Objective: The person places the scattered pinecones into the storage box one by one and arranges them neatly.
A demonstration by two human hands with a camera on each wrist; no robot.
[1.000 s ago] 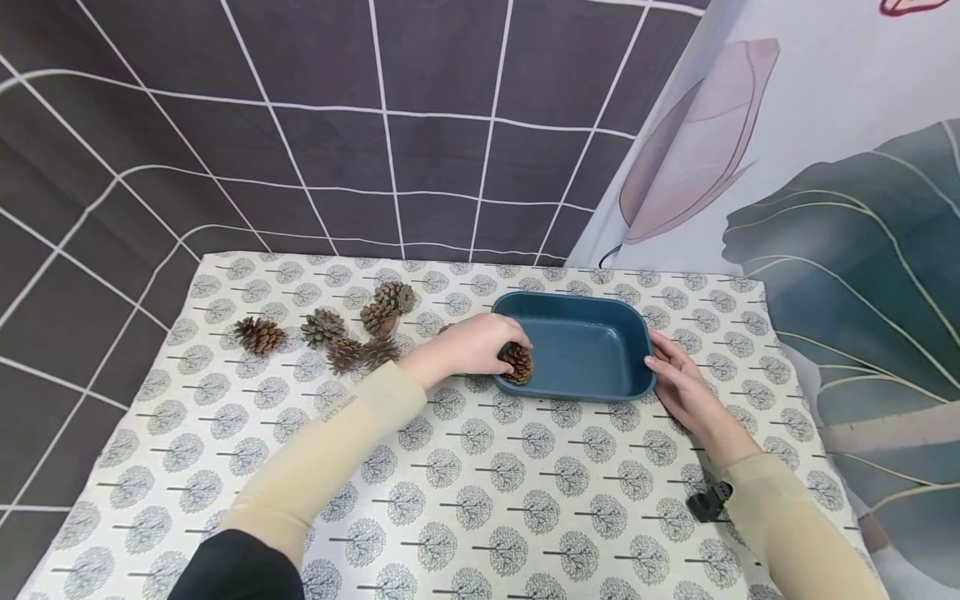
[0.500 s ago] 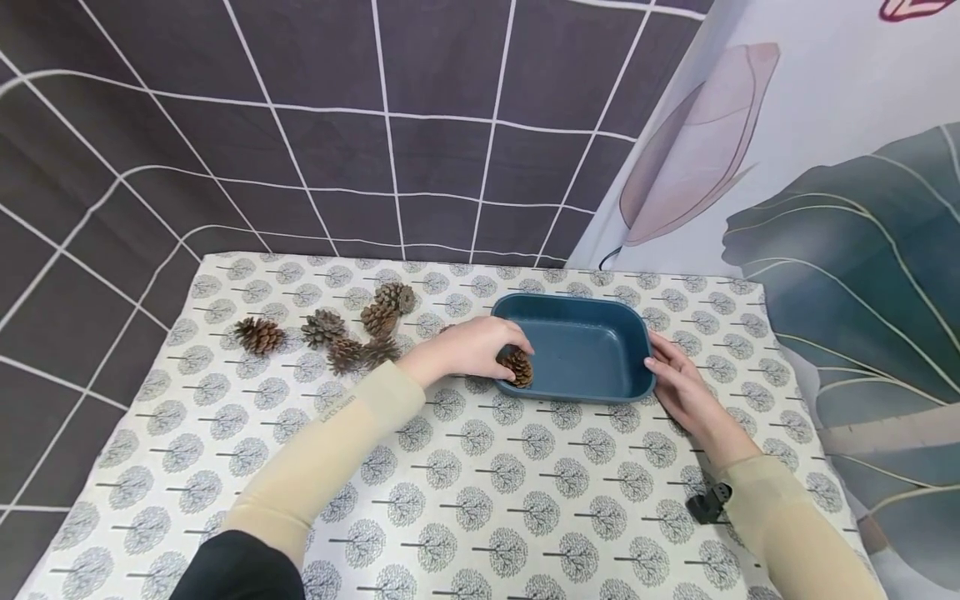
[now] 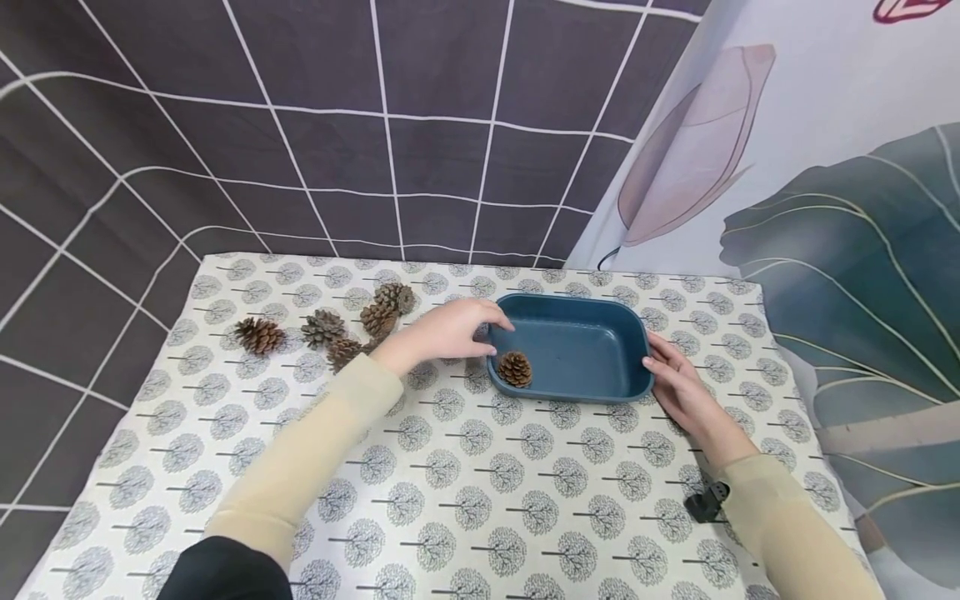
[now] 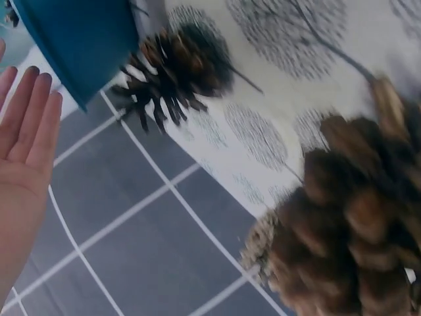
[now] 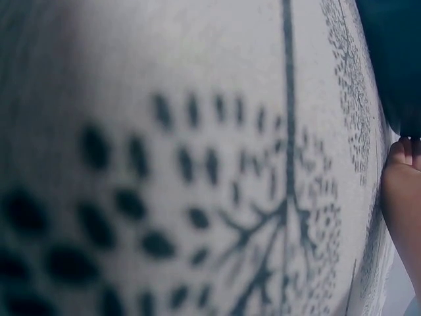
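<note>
One pine cone (image 3: 514, 369) sits in the near left corner of a blue rectangular basin (image 3: 573, 392). Just left of that cone, my left hand (image 3: 452, 330) holds nothing, thumb and fingers spread apart at the basin's left rim. Its straight fingers (image 4: 41, 118) show in the left wrist view, beside another pine cone (image 4: 181, 69) on the cloth. My right hand (image 3: 681, 385) holds the basin's right end, thumb at the rim and fingers along the outer wall. The right wrist view catches only part of this hand (image 5: 404, 191) against the basin.
Several pine cones lie left of the basin, including a lone brown cone (image 3: 259, 335), a greyer cone (image 3: 323, 327) and a cluster behind my left wrist (image 3: 378, 318). A tree-print cloth (image 3: 480, 500) covers the table. Behind stands a dark gridded curtain (image 3: 435, 158).
My left hand has let go of the pine cone inside the basin and drawn back left. The basin has shifted very slightly left; my right hand keeps its hold on it.
</note>
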